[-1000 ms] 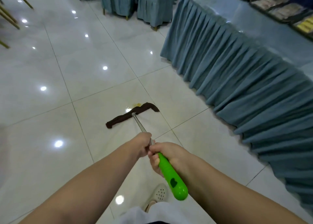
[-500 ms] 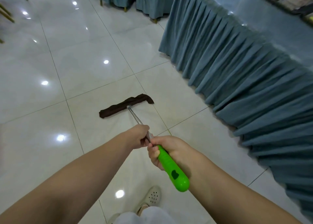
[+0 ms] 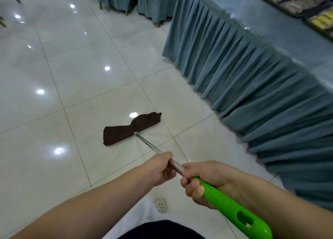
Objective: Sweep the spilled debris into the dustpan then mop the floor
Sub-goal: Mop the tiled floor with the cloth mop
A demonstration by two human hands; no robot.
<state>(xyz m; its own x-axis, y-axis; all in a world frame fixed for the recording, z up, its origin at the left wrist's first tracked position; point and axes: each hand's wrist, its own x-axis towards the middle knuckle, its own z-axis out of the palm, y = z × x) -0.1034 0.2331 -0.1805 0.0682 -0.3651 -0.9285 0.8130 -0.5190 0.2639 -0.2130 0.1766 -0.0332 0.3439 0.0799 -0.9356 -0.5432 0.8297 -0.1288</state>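
Note:
A mop with a dark brown cloth head (image 3: 131, 128) lies flat on the glossy white tiled floor (image 3: 72, 67). Its thin metal shaft (image 3: 151, 146) runs back to a bright green handle (image 3: 232, 210). My left hand (image 3: 160, 168) is closed around the metal shaft. Just behind it, my right hand (image 3: 200, 181) grips the upper end of the green handle. No debris or dustpan is in view.
A long table with a pleated blue-grey skirt (image 3: 252, 80) runs along the right, close to the mop head. Trays of food (image 3: 297, 2) sit on top. Covered chairs (image 3: 155, 2) stand at the back. My shoe (image 3: 161, 205) is near the bottom centre.
The mop head has been pulled back toward me, covering the yellowish spot seen earlier beside it. My hands have slid slightly apart on the shaft.

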